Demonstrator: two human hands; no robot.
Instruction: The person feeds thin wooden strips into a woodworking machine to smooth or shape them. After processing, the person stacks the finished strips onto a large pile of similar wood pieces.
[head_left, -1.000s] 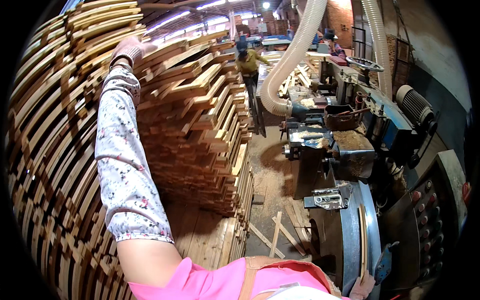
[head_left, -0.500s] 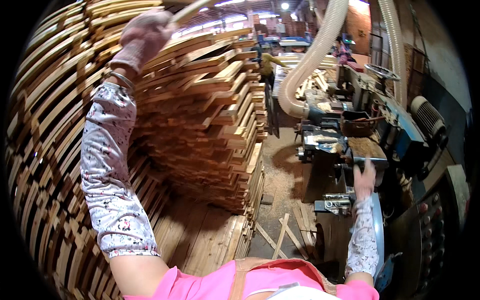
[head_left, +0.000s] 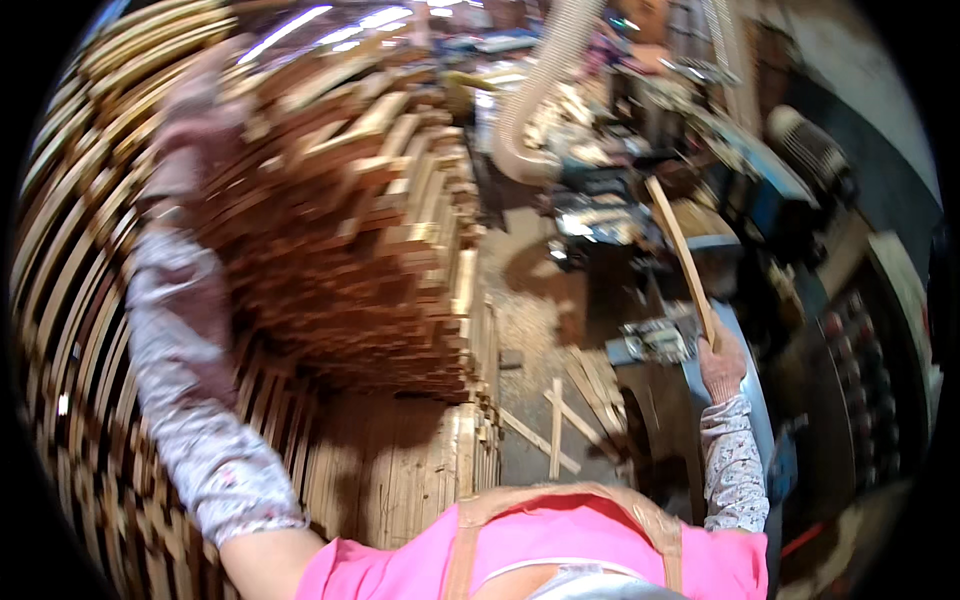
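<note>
My right hand (head_left: 722,365), gloved, is closed around the lower end of a narrow wooden strip (head_left: 682,250). The strip slants up and leftward in front of the machine (head_left: 640,215). High on the left, my left arm is stretched out, and my gloved left hand (head_left: 200,105) is at the top of the tall stack of wooden strips (head_left: 330,260). Motion smears its fingers, so I cannot make out whether they grip any wood.
A ribbed hose (head_left: 525,120) comes down to the machine. Several loose strips (head_left: 556,425) lie on the dusty floor between stack and machine. At the right stand a motor (head_left: 810,150) and a dark panel of buttons (head_left: 855,380). Curved wooden pieces (head_left: 60,290) are piled along the left.
The view has swung rightward. My right hand, bare of any wood before, now grips a strip. A pale strip seen at my left hand earlier no longer shows there.
</note>
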